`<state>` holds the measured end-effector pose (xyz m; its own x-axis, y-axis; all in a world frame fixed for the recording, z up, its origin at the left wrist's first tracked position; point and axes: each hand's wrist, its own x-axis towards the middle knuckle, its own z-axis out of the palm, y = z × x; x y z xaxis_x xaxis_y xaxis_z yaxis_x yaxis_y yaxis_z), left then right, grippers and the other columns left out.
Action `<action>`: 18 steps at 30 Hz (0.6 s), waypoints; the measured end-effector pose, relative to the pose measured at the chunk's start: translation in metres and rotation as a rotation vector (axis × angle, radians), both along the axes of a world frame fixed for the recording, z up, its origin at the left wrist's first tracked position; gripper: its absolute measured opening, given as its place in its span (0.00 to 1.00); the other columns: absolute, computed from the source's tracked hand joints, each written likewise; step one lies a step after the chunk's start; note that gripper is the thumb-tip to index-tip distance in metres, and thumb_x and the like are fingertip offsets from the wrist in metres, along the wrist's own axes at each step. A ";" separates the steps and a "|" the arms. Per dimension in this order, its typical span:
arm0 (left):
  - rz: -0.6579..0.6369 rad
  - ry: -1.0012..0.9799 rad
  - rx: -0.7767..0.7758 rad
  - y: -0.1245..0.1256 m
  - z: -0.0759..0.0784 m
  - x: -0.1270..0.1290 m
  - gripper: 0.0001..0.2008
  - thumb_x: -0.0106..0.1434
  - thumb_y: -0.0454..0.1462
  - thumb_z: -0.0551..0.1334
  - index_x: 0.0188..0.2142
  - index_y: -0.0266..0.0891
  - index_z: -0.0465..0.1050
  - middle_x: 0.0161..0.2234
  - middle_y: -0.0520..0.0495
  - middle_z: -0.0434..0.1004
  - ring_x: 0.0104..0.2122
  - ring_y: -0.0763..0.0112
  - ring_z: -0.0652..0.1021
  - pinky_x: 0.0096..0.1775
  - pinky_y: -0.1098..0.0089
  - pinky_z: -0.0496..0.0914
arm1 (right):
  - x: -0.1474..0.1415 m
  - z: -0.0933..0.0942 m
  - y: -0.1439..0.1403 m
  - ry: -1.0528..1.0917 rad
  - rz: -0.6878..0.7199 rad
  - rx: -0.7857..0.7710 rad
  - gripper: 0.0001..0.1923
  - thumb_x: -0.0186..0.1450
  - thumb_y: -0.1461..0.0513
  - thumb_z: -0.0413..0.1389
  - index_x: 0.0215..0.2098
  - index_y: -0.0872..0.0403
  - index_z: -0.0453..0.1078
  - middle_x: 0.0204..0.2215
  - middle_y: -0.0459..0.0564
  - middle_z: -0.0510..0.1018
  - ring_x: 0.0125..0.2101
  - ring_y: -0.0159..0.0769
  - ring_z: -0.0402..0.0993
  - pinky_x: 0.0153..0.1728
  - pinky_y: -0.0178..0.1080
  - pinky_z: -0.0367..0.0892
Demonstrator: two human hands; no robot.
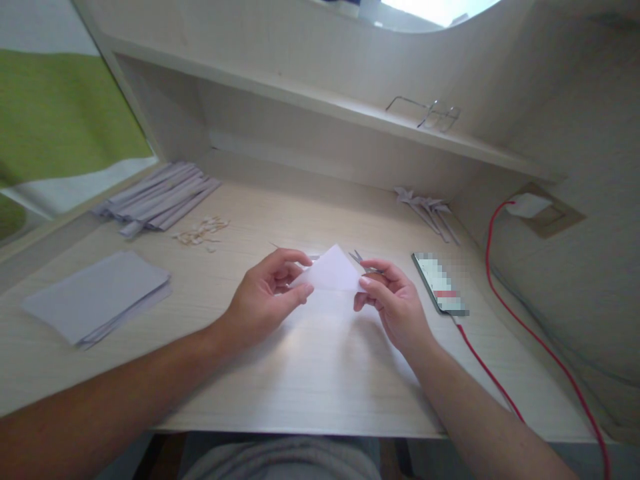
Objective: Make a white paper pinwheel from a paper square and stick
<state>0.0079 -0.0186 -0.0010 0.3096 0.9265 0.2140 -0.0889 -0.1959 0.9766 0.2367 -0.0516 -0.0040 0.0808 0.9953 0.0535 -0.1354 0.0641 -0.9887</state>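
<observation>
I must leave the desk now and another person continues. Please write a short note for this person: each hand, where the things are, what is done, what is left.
Left hand: pinches the left side of the white folded paper, held just above the desk.
Right hand: pinches the right side of the same paper.
Scissors lie behind the paper.
Flat sheets far left; rolled paper strips back left, small scraps beside them.
Done: folded paper pieces lie back right.
Left: the held paper shows a triangle fold only; the flat sheets are unfolded.

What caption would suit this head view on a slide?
Left hand and right hand pinch a folded white paper above the desk, beside a phone.
</observation>
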 end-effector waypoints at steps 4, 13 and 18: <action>0.005 0.044 0.005 -0.001 0.000 0.001 0.12 0.59 0.34 0.69 0.43 0.41 0.73 0.34 0.51 0.77 0.32 0.71 0.77 0.36 0.70 0.71 | -0.003 0.003 -0.002 -0.076 0.086 0.023 0.16 0.62 0.60 0.67 0.47 0.49 0.73 0.22 0.39 0.77 0.21 0.32 0.76 0.28 0.37 0.72; 0.021 0.119 0.058 0.000 -0.002 0.001 0.14 0.61 0.33 0.67 0.47 0.42 0.72 0.39 0.50 0.76 0.36 0.70 0.77 0.38 0.70 0.71 | -0.006 0.004 -0.004 -0.038 0.151 -0.014 0.24 0.58 0.62 0.69 0.51 0.49 0.70 0.32 0.43 0.80 0.24 0.30 0.76 0.28 0.37 0.75; 0.035 0.136 0.081 0.000 -0.005 -0.001 0.15 0.61 0.35 0.68 0.48 0.43 0.72 0.45 0.47 0.76 0.39 0.68 0.78 0.40 0.69 0.71 | -0.005 0.002 -0.003 0.017 0.196 -0.037 0.27 0.57 0.63 0.69 0.53 0.47 0.69 0.33 0.43 0.80 0.23 0.30 0.77 0.28 0.37 0.75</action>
